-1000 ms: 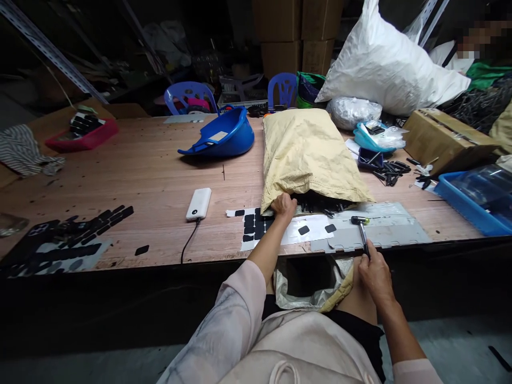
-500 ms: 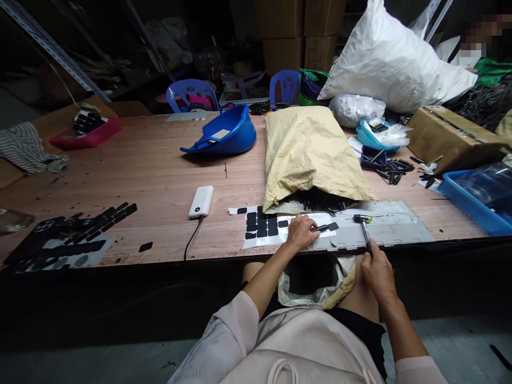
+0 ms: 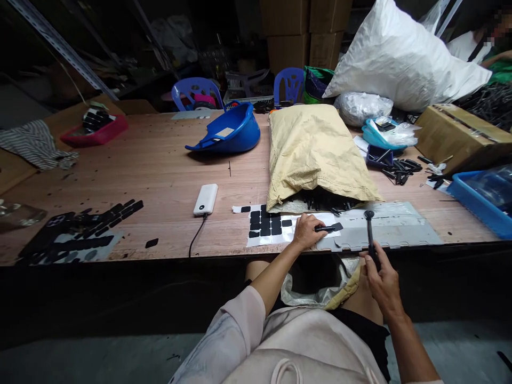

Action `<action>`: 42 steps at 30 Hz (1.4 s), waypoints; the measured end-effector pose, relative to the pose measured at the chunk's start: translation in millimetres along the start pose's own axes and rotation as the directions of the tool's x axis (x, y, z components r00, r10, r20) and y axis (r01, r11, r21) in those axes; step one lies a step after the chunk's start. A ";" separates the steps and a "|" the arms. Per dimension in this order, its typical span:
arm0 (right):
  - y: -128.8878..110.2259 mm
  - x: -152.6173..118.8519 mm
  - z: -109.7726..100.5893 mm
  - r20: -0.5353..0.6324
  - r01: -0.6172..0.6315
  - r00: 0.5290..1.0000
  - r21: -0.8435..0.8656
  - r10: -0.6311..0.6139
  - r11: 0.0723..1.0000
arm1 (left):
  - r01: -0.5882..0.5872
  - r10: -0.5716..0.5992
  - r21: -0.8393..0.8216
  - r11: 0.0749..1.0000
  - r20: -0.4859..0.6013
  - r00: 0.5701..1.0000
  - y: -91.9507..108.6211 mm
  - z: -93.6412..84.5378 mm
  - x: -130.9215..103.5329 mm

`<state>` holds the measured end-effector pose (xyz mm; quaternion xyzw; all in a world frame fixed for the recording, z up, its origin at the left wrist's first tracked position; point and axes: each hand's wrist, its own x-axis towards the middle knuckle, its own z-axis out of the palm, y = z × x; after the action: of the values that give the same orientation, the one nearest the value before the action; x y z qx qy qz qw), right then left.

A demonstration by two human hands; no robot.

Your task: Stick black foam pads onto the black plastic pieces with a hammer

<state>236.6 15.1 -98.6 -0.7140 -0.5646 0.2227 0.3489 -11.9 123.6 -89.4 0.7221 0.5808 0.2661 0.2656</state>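
Note:
My left hand (image 3: pixel 307 231) rests at the table's front edge, its fingers closed on a small black part (image 3: pixel 327 228) that lies over a dark pad. My right hand (image 3: pixel 382 272) grips the handle of a small hammer (image 3: pixel 369 229), whose round head is raised above the grey sheet (image 3: pixel 394 226). Left of my left hand, several black rounded pads (image 3: pixel 266 221) stick to white backing sheets. Behind them lies a yellow sack (image 3: pixel 320 152), with black parts showing at its open mouth.
A white power bank (image 3: pixel 206 199) with a cable lies left of the pads. Farther back is a blue basin (image 3: pixel 236 130). Black strips (image 3: pixel 116 216) lie at left, a blue tray (image 3: pixel 476 208) at right. A person's arm shows at the top right.
The hammer has turned in my right hand and its head now points differently. The whole view has shifted slightly. My left hand still holds the black part.

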 end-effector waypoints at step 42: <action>13.4 21.9 -6.9 -0.077 -0.040 0.997 -0.267 0.021 0.963 | 0.028 -0.027 -0.005 1.000 0.041 0.999 5.1 -3.9 -0.1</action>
<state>255.9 32.9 -102.5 -0.7710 -0.5653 0.1233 0.2661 -11.0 122.8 -83.0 0.7186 0.5844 0.2491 0.2830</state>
